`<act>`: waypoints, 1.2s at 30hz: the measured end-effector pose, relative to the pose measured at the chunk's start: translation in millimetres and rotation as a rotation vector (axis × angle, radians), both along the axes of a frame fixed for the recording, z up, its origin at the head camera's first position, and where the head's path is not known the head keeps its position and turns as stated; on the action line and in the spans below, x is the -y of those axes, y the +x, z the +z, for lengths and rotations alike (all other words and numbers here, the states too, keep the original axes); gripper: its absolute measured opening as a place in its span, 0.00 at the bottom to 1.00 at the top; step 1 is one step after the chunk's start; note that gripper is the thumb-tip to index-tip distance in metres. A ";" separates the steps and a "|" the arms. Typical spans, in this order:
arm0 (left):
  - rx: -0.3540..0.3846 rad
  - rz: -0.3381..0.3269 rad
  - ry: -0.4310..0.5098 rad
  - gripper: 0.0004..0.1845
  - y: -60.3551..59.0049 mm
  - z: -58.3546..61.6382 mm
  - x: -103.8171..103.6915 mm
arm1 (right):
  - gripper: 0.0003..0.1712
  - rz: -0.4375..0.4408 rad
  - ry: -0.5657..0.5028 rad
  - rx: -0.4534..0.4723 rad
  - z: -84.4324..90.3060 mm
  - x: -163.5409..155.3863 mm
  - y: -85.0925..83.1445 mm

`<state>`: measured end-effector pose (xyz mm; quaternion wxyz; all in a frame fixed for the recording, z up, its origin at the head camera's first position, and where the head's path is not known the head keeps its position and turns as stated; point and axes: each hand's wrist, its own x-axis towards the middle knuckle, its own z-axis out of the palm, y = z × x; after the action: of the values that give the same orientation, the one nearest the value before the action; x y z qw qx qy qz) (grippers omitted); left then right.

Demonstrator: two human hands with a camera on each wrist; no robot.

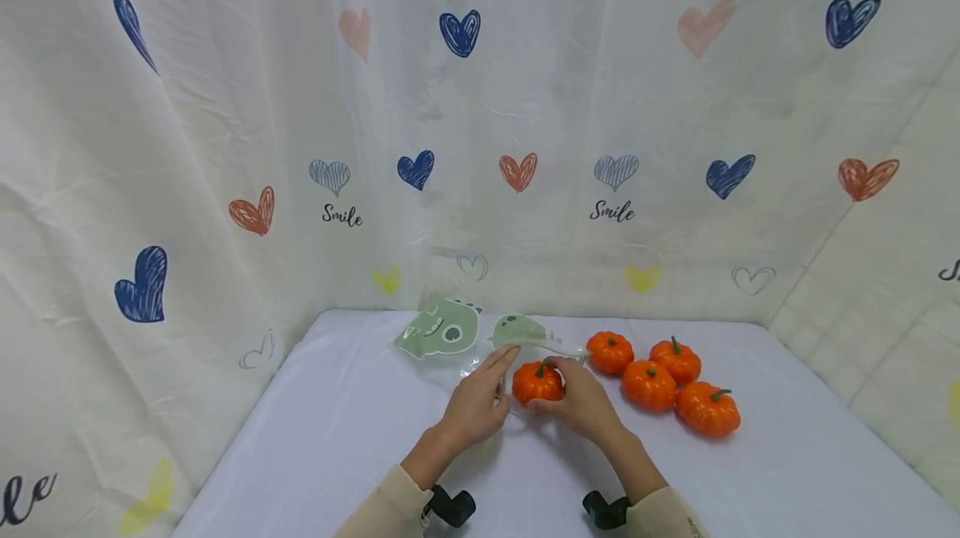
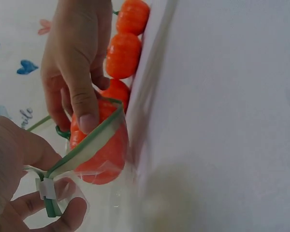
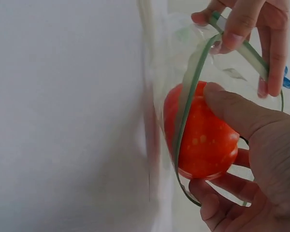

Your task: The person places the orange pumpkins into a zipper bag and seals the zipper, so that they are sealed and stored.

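"Smile" script on heart-print curtain (image 1: 480, 146)

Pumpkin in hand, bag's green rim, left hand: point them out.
pumpkin (image 3: 203, 140), right wrist view, its orange side.
bag's green rim (image 2: 89, 145), left wrist view, mid-strip.
left hand (image 1: 476, 405), head view, its back.

You see four orange pumpkins (image 1: 658, 380) sitting on the white tablecloth (image 1: 315, 438), grouped close together toward the right, each with a small green stem. Three of them (image 2: 122, 48) show in your left wrist view as a row. A pale green dinosaur-shaped card (image 1: 441, 328) lies flat near the table's far edge. Behind it hangs a cream curtain (image 1: 225, 105) printed with blue, red and yellow hearts and the word "Smile".
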<state>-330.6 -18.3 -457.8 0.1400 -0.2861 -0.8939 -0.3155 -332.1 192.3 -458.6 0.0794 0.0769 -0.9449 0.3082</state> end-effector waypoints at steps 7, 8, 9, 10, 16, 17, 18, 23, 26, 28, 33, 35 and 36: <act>0.035 0.000 0.040 0.38 0.1 0.4 -3.7 | 0.41 -0.012 -0.024 0.029 -1.7 1.4 -0.4; 0.040 0.000 0.046 0.38 -0.1 0.3 -4.1 | 0.40 -0.015 -0.031 0.036 -1.6 1.5 -0.4; 0.045 0.001 0.050 0.38 -0.1 0.3 -4.5 | 0.39 -0.012 -0.029 0.037 -1.0 1.3 -0.2; 0.049 0.001 0.054 0.38 -0.2 0.3 -4.8 | 0.39 -0.013 -0.030 0.042 -0.9 1.3 -0.2; 0.073 0.002 0.079 0.38 -1.8 0.0 -5.4 | 0.40 0.000 -0.018 0.074 -0.8 0.6 0.9; 0.080 0.001 0.084 0.38 -2.4 -0.2 -5.4 | 0.40 0.005 -0.016 0.076 -0.9 0.3 1.0; 0.087 -0.001 0.091 0.38 -3.0 0.0 -5.3 | 0.40 0.011 -0.014 0.076 -0.8 0.0 1.1; 0.103 0.002 0.090 0.38 -6.7 2.7 -4.5 | 0.39 0.032 -0.006 0.076 6.4 -4.6 1.4; 0.093 0.004 0.072 0.39 -9.6 4.3 -3.4 | 0.34 0.051 -0.035 0.074 19.7 -11.1 4.5; 0.088 0.004 0.062 0.39 -11.3 4.9 -2.1 | 0.29 0.057 -0.065 0.072 28.2 -17.6 6.2; 0.088 -0.003 0.044 0.39 -13.1 5.7 2.2 | 0.20 0.032 -0.124 0.073 39.3 -41.7 3.2; 0.095 -0.010 0.044 0.40 -13.4 6.3 4.1 | 0.22 0.012 -0.129 0.060 41.5 -54.2 1.4; 0.094 -0.014 0.044 0.40 -13.8 6.5 4.7 | 0.23 0.001 -0.129 0.052 42.6 -60.5 0.8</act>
<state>-344.4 -23.0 -451.2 0.1021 -0.2741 -0.8902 -0.3493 -331.3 252.8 -416.1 0.0594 0.0640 -0.9248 0.3703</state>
